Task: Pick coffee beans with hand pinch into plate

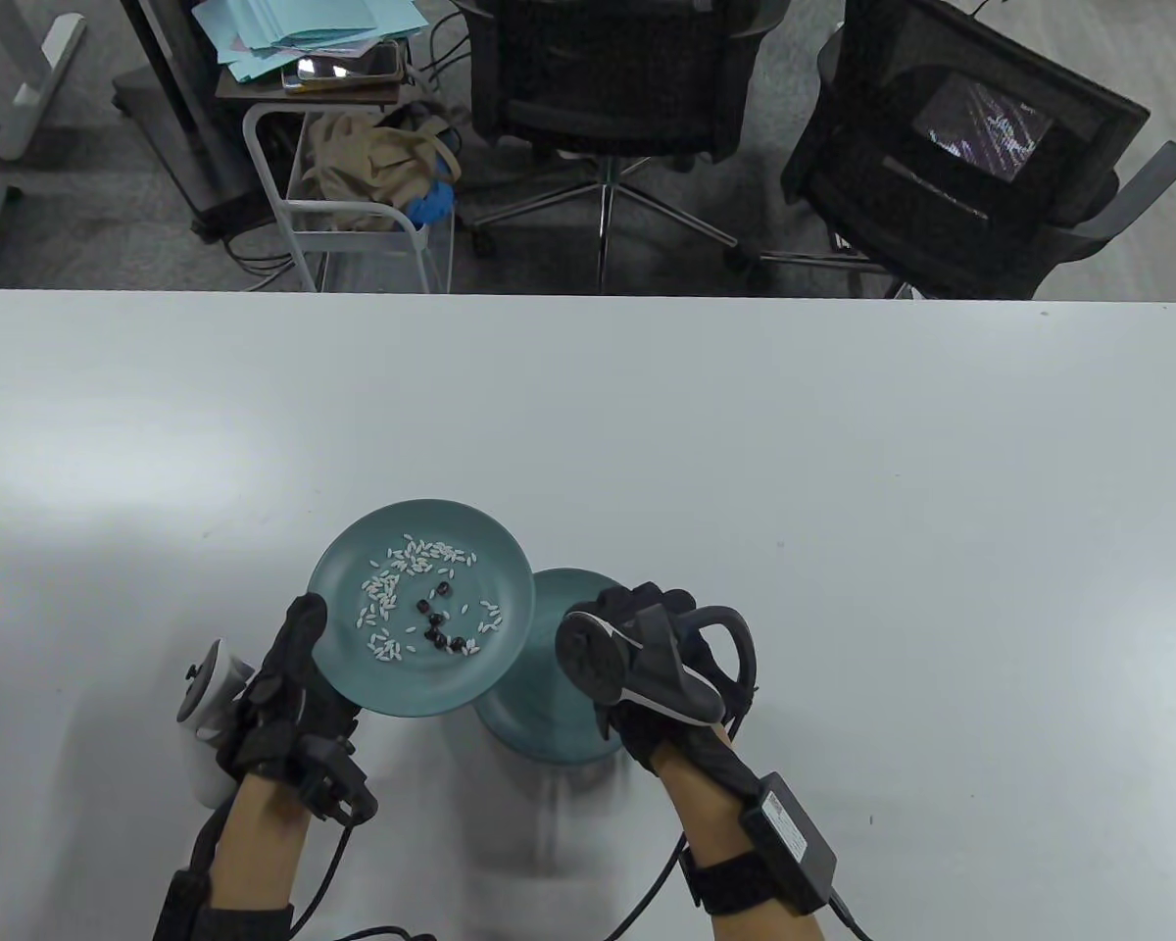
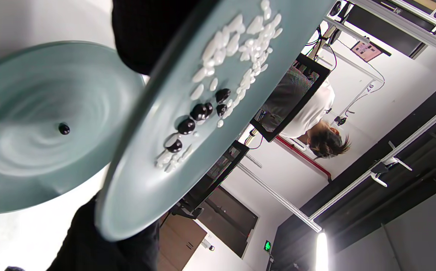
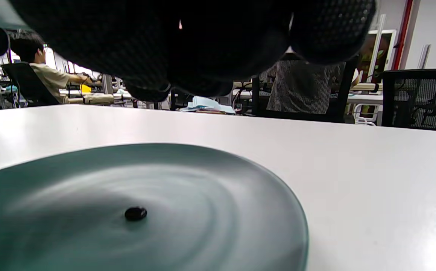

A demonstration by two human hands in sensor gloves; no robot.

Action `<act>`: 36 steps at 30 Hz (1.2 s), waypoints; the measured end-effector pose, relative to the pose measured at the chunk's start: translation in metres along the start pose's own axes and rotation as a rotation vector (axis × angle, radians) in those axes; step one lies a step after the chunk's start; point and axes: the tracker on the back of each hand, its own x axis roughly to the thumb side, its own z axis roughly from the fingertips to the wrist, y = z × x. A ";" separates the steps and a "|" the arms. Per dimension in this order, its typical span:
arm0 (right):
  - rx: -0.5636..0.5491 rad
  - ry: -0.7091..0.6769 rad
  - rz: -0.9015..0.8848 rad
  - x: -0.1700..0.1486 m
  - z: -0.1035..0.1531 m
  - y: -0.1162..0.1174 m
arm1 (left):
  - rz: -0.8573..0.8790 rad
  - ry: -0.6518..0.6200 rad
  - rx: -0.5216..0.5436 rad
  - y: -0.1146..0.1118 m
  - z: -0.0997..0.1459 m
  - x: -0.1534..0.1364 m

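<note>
Two teal plates in play. At far left, left hand (image 1: 289,667) grips the near-left rim of the raised plate (image 1: 490,588), held up off the bench (image 1: 843,470) and tilted; it carries a scatter of white grains (image 1: 416,559) mixed with several dark coffee beans (image 1: 441,637). To its right and lower, partly under that plate's edge, the second plate (image 3: 240,195) lies flat on the bench with one coffee bean (image 3: 135,213) near its centre. Right hand (image 1: 661,657) hovers over this lower plate; finger posture hidden by tracker and glove, cannot tell whether pinched or apart. Judgement: one bean transferred, several remaining, so task is early. Next move calls for the right hand to reach left and pinch a single bean without catching grains.
</note>
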 end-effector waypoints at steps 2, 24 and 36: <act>0.016 -0.006 -0.010 0.001 -0.001 0.002 | -0.004 0.000 0.001 0.000 0.000 0.000; -0.116 0.048 -0.099 -0.006 0.002 -0.014 | -0.014 0.006 0.000 0.000 -0.001 -0.003; -0.579 0.055 -0.083 0.028 0.015 -0.087 | -0.034 0.045 -0.016 -0.009 -0.004 -0.011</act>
